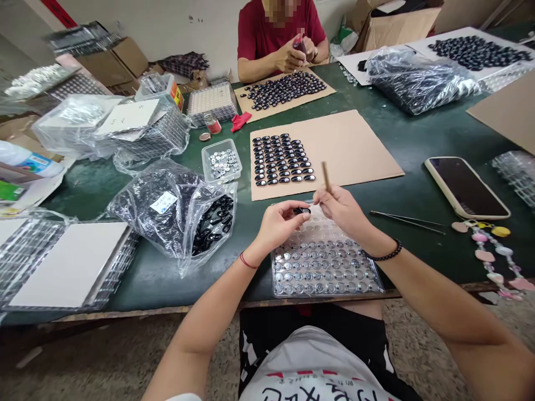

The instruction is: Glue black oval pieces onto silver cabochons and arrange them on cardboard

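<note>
Along the near edge of the dark green table (184,291), a flat clear plastic tray (328,293) holds rows of round silvery pieces (309,274), and green surface shows between it and the open clear plastic bag (144,192) of loose black pieces (204,239) to its left. Over the tray's far part, the left hand (278,225) pinches a small glossy black oval piece (301,211) between thumb and fingers; the right hand (340,209) grips a thin brown stick (325,177) just beside it. Slim metal tweezers (407,218) lie right of the right hand. Farther off, a small clear plastic tub (206,167) contains silvery discs (224,163), and beyond the hands a tan cardboard sheet (351,145) carries neat rows of shiny black pieces (296,179) on its left, plain board showing on its right
</note>
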{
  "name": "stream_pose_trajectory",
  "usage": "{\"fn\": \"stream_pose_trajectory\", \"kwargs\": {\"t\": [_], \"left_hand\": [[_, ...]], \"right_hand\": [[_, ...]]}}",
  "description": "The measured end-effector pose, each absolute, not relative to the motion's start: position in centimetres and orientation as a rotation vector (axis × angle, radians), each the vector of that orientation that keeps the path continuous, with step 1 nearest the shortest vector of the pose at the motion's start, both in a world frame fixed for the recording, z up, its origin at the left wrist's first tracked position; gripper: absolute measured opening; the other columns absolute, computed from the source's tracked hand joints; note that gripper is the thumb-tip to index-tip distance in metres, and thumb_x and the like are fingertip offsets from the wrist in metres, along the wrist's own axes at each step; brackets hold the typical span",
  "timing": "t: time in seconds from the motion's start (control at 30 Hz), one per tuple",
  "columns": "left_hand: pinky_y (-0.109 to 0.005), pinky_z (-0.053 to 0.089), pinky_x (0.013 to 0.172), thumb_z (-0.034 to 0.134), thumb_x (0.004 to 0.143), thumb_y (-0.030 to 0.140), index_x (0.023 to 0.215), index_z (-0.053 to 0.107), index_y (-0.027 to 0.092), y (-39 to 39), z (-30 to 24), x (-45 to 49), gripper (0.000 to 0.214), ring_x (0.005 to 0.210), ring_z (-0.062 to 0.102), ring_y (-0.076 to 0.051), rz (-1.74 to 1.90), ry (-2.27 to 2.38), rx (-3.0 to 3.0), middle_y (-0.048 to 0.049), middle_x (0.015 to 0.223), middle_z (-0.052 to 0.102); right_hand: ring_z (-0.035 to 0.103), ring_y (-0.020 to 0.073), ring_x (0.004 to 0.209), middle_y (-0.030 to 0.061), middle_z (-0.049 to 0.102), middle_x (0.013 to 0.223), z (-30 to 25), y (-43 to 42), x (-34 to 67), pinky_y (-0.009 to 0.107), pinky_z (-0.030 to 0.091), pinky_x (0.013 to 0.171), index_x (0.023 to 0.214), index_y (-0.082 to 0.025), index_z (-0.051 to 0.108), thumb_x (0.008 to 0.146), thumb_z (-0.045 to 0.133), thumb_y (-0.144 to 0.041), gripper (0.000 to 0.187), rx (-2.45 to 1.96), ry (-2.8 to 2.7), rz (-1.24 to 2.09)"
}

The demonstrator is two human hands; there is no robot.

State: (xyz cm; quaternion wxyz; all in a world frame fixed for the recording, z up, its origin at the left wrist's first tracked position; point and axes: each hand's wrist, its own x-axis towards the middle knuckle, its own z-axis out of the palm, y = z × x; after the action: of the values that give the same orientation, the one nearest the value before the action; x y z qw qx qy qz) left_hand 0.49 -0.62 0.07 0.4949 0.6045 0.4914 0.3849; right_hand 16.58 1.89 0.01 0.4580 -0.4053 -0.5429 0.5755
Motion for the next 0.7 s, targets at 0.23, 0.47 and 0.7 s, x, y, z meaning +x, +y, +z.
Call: {"fn": "stream_pose_trajectory", "kwargs": {"t": [0.23, 0.47, 0.7], "left_hand": [[-0.021, 0.041, 0.051, 0.064, 0.071, 0.035, 0.088, 0.067, 0.018, -0.3, 0.3, 0.1, 0.024, 0.053, 0.045, -0.008, 1.174, 1.261, 1.841, 0.0007, 0.062, 0.054], [-0.02, 0.047, 0.059, 0.059, 0.077, 0.029, 0.089, 0.067, 0.022, -0.4, -0.7, -0.2, 0.016, 0.069, 0.053, -0.008, 1.413, 1.274, 2.196, -0.0035, 0.088, 0.056], [-0.022, 0.047, 0.067, 0.059, 0.077, 0.024, 0.085, 0.066, 0.023, -0.6, -0.8, -0.6, 0.01, 0.077, 0.056, -0.011, 1.474, 1.293, 2.454, -0.0021, 0.083, 0.06]], "right_hand": [[0.027, 0.0032, 0.039, -0.0062, 0.042, 0.051, 0.1, 1.3, 16.3, 0.019, 0.02, 0.036, 0.086, -0.015, 0.061, 0.07, 0.064, -0.041, 0.03, -1.066, -1.409, 1.616], [0.038, 0.0063, 0.044, -0.003, 0.048, 0.051, 0.2, 1.3, 16.0, 0.021, 0.028, 0.04, 0.081, -0.015, 0.065, 0.067, 0.065, -0.043, 0.031, -1.053, -1.393, 1.485], [0.027, 0.0032, 0.038, -0.0068, 0.039, 0.046, 0.2, 1.2, 15.9, 0.02, 0.02, 0.036, 0.083, -0.014, 0.064, 0.067, 0.068, -0.039, 0.03, -1.087, -1.242, 1.493]]}}
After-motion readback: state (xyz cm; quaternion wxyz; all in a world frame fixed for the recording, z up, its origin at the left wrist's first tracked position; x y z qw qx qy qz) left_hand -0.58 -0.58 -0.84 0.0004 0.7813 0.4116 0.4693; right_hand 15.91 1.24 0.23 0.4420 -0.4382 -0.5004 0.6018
